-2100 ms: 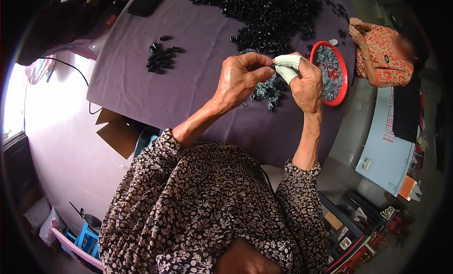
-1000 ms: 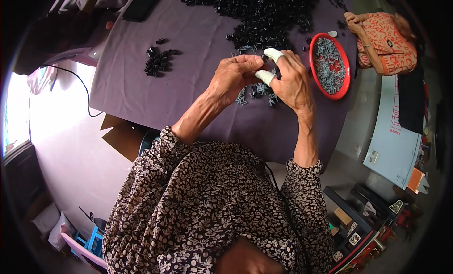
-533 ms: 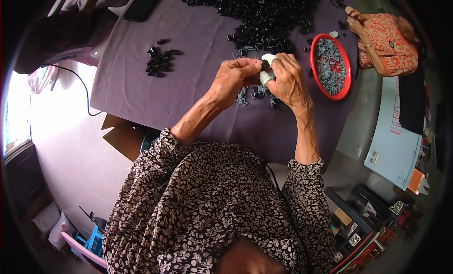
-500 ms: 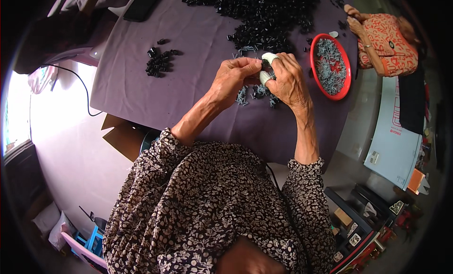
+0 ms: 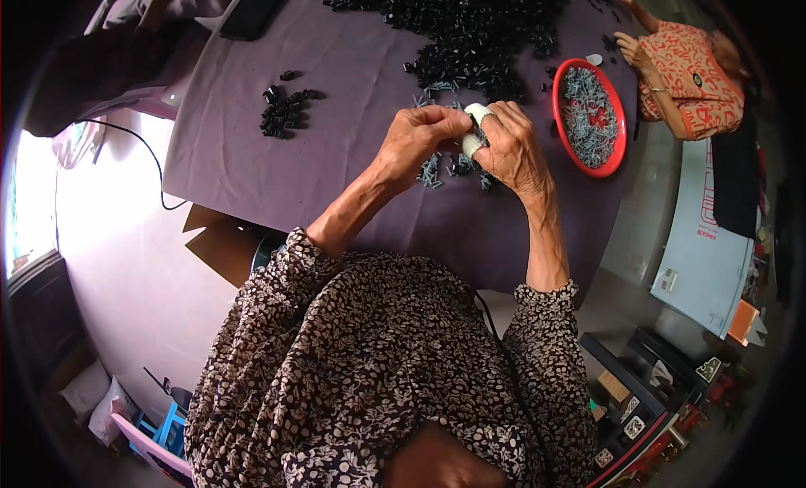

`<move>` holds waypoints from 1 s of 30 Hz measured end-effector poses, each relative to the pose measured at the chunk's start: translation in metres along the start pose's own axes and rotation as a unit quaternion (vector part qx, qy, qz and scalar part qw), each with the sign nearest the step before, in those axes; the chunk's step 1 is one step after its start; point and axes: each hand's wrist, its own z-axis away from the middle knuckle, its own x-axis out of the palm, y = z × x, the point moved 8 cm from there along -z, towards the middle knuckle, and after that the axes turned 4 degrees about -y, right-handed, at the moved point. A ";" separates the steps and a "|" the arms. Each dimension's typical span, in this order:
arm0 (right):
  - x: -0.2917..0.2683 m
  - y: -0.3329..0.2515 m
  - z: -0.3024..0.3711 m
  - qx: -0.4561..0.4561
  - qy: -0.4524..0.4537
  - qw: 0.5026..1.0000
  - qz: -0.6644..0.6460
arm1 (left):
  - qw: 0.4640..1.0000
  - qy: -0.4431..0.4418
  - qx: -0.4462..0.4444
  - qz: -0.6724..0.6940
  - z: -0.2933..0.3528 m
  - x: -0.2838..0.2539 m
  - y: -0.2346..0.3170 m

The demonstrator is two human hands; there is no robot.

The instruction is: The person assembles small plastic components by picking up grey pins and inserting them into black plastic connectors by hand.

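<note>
My left hand (image 5: 410, 145) is closed in a pinch, thumb and forefinger meeting my right hand (image 5: 519, 152) above the table. White covers (image 5: 472, 144) wrap the thumb and forefinger of the right hand, which is closed too. Between the fingertips sits a small black part (image 5: 472, 122), mostly hidden by the fingers. Under my hands lie loose grey screw-like pins (image 5: 431, 172) with a few black pieces among them. Just beyond is a large heap of small black parts (image 5: 470, 47).
To the right stands a red dish (image 5: 622, 131) holding many grey pins (image 5: 588, 110). A small cluster of black parts (image 5: 284, 112) lies left on the purple tablecloth (image 5: 353, 85). A person in an orange patterned top (image 5: 693, 72) works at the far right corner. A dark flat object (image 5: 256, 11) lies far left.
My right fingers have drawn closer together around the black part, which shows less now. The other person's hands have moved apart, one going up. My forearms stay almost in place.
</note>
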 end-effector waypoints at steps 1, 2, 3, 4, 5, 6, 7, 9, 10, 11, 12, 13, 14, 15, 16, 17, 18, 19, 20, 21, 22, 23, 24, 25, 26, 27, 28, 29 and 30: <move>0.001 -0.002 -0.001 -0.004 -0.001 1.000 -0.007 | 1.000 -0.006 0.015 -0.016 -0.001 0.000 0.000; 0.002 -0.004 0.000 -0.009 -0.002 1.000 -0.010 | 0.999 -0.011 0.030 -0.033 -0.001 0.001 0.002; 0.004 -0.004 0.000 -0.007 -0.005 1.000 0.013 | 0.999 0.001 0.032 -0.024 0.001 0.001 0.002; 0.004 -0.005 0.000 -0.005 -0.007 0.999 0.035 | 0.999 0.018 0.030 -0.024 -0.001 -0.001 -0.001; 0.000 -0.008 -0.001 -0.010 0.003 0.999 0.045 | 0.999 0.019 0.030 -0.032 -0.001 -0.001 -0.005; -0.001 -0.012 -0.001 -0.019 0.003 0.999 0.038 | 0.999 0.021 0.029 -0.039 -0.001 0.000 -0.007; -0.002 -0.012 -0.001 -0.008 -0.002 0.999 0.053 | 0.998 0.023 0.026 -0.050 0.000 0.001 -0.008; -0.001 -0.009 0.002 0.008 -0.024 0.996 0.087 | 0.998 0.027 0.022 -0.053 0.003 0.005 -0.009; -0.002 -0.010 0.003 0.003 -0.024 0.996 0.084 | 0.998 0.024 0.020 -0.056 0.004 0.006 -0.010; -0.002 -0.011 0.003 0.001 -0.032 0.996 0.081 | 0.998 0.028 0.022 -0.055 0.006 0.006 -0.008; -0.003 -0.011 0.003 0.003 -0.040 0.996 0.081 | 0.997 0.024 0.023 -0.063 0.008 0.009 -0.006; -0.003 -0.011 0.005 -0.001 -0.032 0.996 0.081 | 0.997 0.020 0.024 -0.070 0.008 0.012 -0.005; -0.002 -0.010 0.006 -0.001 -0.032 0.996 0.082 | 0.997 0.018 0.024 -0.069 0.008 0.011 -0.006; -0.003 -0.011 0.009 -0.010 -0.032 0.996 0.081 | 0.995 0.013 0.019 -0.093 0.008 0.012 -0.008; -0.004 -0.011 0.011 -0.019 -0.031 0.996 0.079 | 0.993 0.008 0.013 -0.117 0.007 0.013 -0.009; -0.003 -0.010 0.013 -0.016 -0.032 0.996 0.082 | 0.993 0.003 0.013 -0.116 0.008 0.014 -0.010; -0.002 -0.010 0.014 -0.020 -0.033 0.996 0.077 | 0.992 0.000 0.014 -0.124 0.009 0.015 -0.010; -0.002 -0.010 0.015 -0.024 -0.035 0.997 0.072 | 0.991 -0.004 0.016 -0.131 0.010 0.016 -0.010; -0.002 -0.010 0.015 -0.021 -0.035 0.996 0.074 | 0.991 -0.007 0.015 -0.131 0.010 0.017 -0.011; -0.002 -0.010 0.015 -0.016 -0.040 0.996 0.075 | 0.991 -0.008 0.016 -0.133 0.010 0.017 -0.013; -0.003 -0.009 0.016 -0.012 -0.044 0.996 0.076 | 0.990 -0.008 0.017 -0.136 0.010 0.017 -0.014; -0.003 -0.009 0.018 -0.015 -0.053 0.994 0.090 | 0.990 -0.012 0.016 -0.137 0.010 0.019 -0.013; -0.003 -0.009 0.019 -0.012 -0.053 0.994 0.092 | 0.987 -0.012 0.017 -0.160 0.011 0.020 -0.013; -0.002 -0.010 0.020 -0.012 -0.052 0.995 0.083 | 0.983 -0.011 0.018 -0.182 0.013 0.020 -0.012; -0.002 -0.011 0.021 -0.012 -0.051 0.996 0.074 | 0.983 -0.015 0.018 -0.183 0.014 0.021 -0.014; -0.002 -0.011 0.024 -0.009 -0.050 0.996 0.077 | 0.983 -0.017 0.018 -0.182 0.014 0.023 -0.016; -0.003 -0.011 0.026 -0.008 -0.047 0.996 0.081 | 0.983 -0.020 0.019 -0.181 0.015 0.024 -0.017; -0.003 -0.012 0.028 -0.006 -0.044 0.995 0.086 | 0.983 -0.024 0.019 -0.181 0.015 0.026 -0.017; -0.003 -0.012 0.030 -0.004 -0.043 0.995 0.088 | 0.983 -0.023 0.017 -0.184 0.016 0.026 -0.018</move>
